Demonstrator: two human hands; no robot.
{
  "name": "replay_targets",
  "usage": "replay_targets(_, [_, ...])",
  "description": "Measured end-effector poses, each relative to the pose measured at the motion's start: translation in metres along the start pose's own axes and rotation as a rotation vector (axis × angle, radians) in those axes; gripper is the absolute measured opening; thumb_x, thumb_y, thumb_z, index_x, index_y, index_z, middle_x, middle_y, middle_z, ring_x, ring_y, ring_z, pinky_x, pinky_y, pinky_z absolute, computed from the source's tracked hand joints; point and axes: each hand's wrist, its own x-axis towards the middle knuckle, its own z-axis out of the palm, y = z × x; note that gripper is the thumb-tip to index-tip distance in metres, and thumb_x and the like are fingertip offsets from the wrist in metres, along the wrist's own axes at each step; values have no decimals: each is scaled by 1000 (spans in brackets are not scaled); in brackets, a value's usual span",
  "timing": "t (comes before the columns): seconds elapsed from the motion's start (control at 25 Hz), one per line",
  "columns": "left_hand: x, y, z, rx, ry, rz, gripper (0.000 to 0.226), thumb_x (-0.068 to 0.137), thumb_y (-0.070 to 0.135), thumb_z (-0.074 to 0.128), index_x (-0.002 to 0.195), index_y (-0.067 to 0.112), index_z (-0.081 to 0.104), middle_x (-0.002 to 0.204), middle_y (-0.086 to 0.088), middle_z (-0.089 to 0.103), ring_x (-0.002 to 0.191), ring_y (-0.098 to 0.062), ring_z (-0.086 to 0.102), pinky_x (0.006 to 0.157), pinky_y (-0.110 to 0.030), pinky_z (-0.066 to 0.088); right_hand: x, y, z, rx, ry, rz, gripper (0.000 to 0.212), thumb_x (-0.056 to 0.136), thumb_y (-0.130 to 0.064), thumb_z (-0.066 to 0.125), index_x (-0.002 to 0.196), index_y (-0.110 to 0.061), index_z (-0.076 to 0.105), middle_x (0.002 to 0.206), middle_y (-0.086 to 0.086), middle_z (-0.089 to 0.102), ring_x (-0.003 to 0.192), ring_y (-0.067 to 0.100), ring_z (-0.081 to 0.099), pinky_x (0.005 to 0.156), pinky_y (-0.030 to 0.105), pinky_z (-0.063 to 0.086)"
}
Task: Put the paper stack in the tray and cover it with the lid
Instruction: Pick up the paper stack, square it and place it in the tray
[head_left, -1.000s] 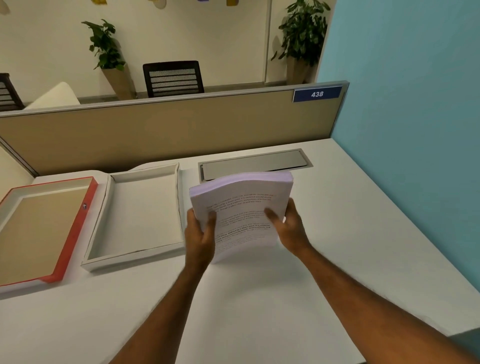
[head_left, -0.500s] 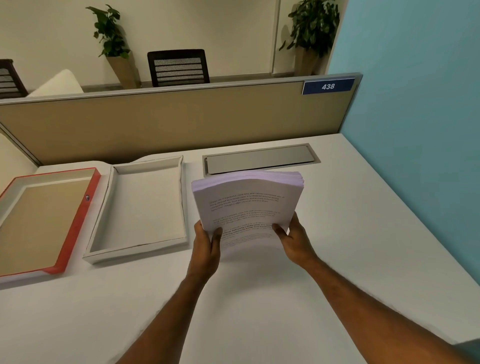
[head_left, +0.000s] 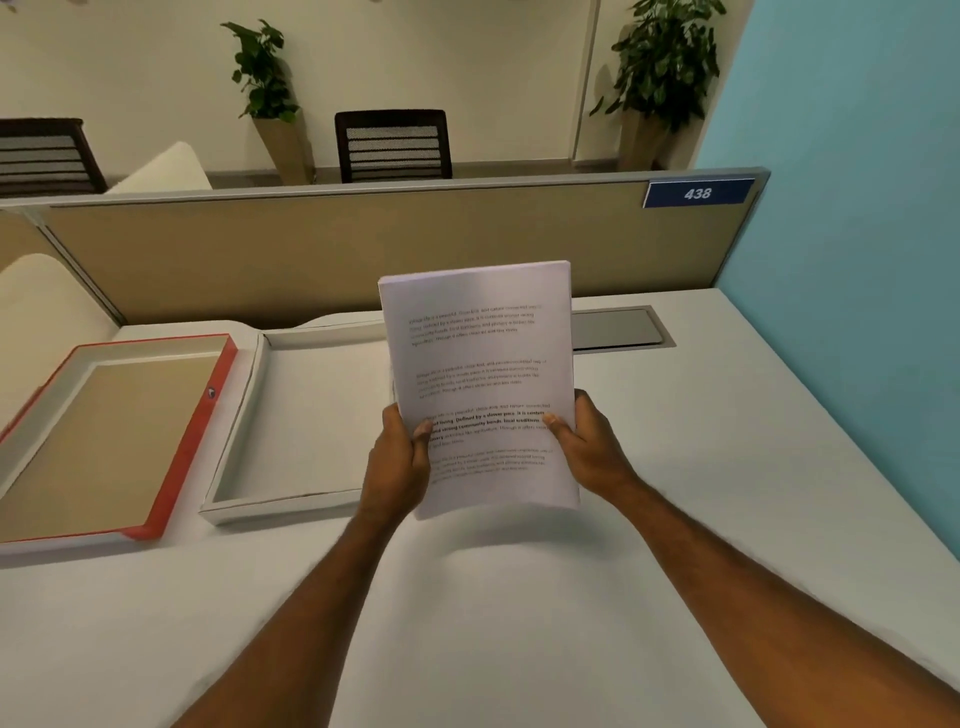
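Note:
A thick paper stack (head_left: 480, 364) with printed text stands nearly upright above the desk, its top sheet facing me. My left hand (head_left: 397, 462) grips its lower left edge and my right hand (head_left: 587, 449) grips its lower right edge, thumbs on the front. Left of the stack lies the shallow white tray (head_left: 236, 452), with nothing in it; the stack hides the tray's right rim. Further left lies the red-edged lid (head_left: 182, 452), inside up, showing a brown bottom.
A tan partition (head_left: 311, 254) with a blue 438 sign (head_left: 697, 193) closes the desk's far side. A grey cable flap (head_left: 618, 328) is set in the white desk (head_left: 727, 467) behind the stack. A blue wall (head_left: 857, 260) stands at the right.
Both hands have lifted the stack off the desk and tipped it from leaning to nearly upright, a little nearer the tray. Tray and lid have not moved.

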Motion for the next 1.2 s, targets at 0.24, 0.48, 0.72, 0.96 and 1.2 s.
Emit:
replay_targets(0.24, [27,-17,-55,142,0,-90,25,100,39,42,111,18,36,110,1,58,84,-16,66,65,-30,58,29,-34,56,-33,-8,31,32,99,-29,49,120,-6,46,122,9,64,99,25,66,81,39,57])
replay_targets(0.48, [30,-59,-96,166,-15,-226,20,101,33,42,107,14,40,105,-1,57,77,-8,58,57,-17,44,31,-38,124,-20,-29,141,31,99,-27,50,118,-4,52,125,12,64,103,25,63,84,34,51])
replay_targets(0.72, [49,-100,-138,137,-47,-330,25,100,32,44,111,10,43,114,-9,62,93,-21,66,77,-35,58,53,-51,180,-24,-104,225,31,99,-30,49,118,-7,52,125,11,64,99,22,63,81,33,51])
replay_targets(0.96, [111,-130,-170,171,-55,-388,32,101,28,45,118,2,46,125,-18,59,104,-29,60,82,-36,49,109,-73,229,-17,-131,315,36,99,-30,50,122,-3,54,126,13,64,106,27,63,81,32,49])
replay_targets(1.2, [146,-172,-179,215,-125,-454,34,100,31,46,119,3,44,124,-16,59,94,-24,58,79,-36,50,144,-66,270,-41,-195,432,39,99,-27,51,128,-1,54,130,15,63,112,31,63,93,36,52])
